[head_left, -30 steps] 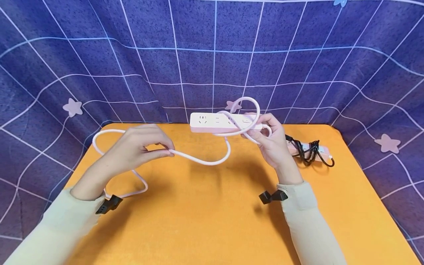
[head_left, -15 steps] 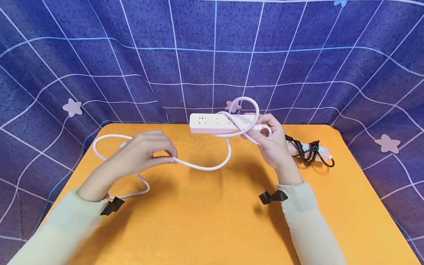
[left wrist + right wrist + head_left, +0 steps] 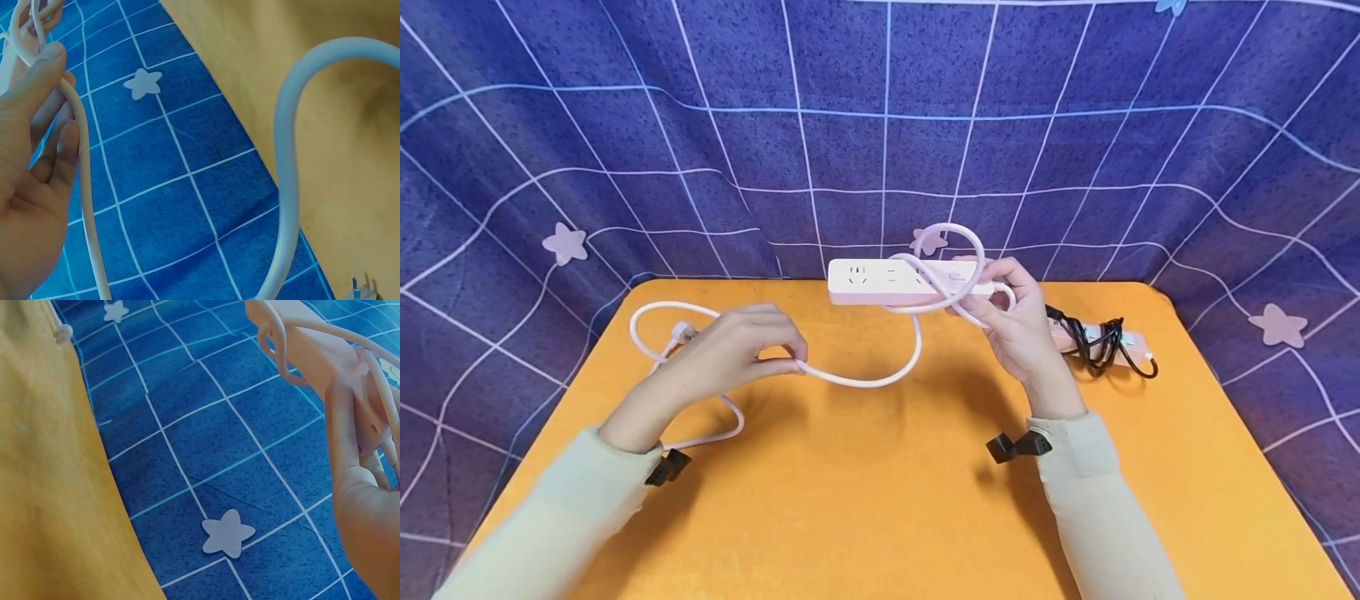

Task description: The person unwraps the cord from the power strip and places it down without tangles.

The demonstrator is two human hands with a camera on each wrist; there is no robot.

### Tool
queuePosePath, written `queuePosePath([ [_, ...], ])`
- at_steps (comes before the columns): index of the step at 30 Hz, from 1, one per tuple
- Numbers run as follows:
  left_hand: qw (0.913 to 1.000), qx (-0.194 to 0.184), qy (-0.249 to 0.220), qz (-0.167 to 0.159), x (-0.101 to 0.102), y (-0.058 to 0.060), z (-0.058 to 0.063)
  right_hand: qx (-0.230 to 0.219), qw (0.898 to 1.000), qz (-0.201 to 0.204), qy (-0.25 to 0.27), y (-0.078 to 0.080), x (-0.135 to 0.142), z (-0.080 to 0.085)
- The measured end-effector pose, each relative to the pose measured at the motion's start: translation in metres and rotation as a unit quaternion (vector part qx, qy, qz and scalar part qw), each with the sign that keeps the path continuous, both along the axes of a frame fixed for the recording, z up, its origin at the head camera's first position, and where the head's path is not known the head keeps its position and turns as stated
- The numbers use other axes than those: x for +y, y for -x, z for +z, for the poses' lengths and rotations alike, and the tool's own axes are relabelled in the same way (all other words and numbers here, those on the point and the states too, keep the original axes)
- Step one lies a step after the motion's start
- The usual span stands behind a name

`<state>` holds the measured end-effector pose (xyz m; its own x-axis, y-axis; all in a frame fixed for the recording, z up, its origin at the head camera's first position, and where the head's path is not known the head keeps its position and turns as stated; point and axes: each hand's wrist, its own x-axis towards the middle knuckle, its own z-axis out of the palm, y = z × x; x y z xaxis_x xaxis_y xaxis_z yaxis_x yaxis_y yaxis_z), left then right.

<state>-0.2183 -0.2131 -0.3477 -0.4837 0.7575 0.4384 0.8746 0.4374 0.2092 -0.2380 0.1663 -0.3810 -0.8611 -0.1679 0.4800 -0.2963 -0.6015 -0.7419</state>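
My right hand (image 3: 1017, 321) grips the switch end of a white power strip (image 3: 880, 283), holding it above the table with its sockets showing. The strip's white cord (image 3: 865, 383) leaves that end and loops loosely around the body. To the left, my left hand (image 3: 741, 346) pinches the cord between thumb and fingertips, and a slack curve hangs between the two hands. Beyond the left hand the cord trails onto the table, where its plug (image 3: 682, 332) shows just behind that hand. In the left wrist view, the cord (image 3: 84, 169) passes through the fingers.
A second power strip (image 3: 1138, 346) wrapped in its black cord (image 3: 1099, 346) lies at the right, behind my right forearm. The table (image 3: 880, 500) has a yellow cover. A blue gridded curtain (image 3: 880, 150) with stars stands right behind it.
My left hand has moved slightly right and down with the cord. The cord's trailing part has shifted right, and the plug has come into view. The right hand stays almost still.
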Motion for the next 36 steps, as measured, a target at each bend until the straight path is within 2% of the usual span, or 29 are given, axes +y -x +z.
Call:
queuePosePath([
  [12,0.9994,0.001,0.020,0.027,0.000,0.014,-0.020,-0.004,1.000,0.001,-0.002,-0.002,-0.001,0.001],
  [18,0.9984,-0.020,0.032,0.043,0.000,0.017,-0.026,-0.009,1.000,-0.002,-0.006,-0.002,-0.001,0.001],
  [26,0.9974,-0.039,0.036,0.048,0.000,0.020,-0.035,-0.009,1.000,0.003,-0.006,-0.003,-0.001,0.002],
  [36,0.9918,-0.083,0.061,0.076,-0.002,0.027,-0.042,-0.009,1.000,0.010,0.001,-0.003,0.000,0.002],
])
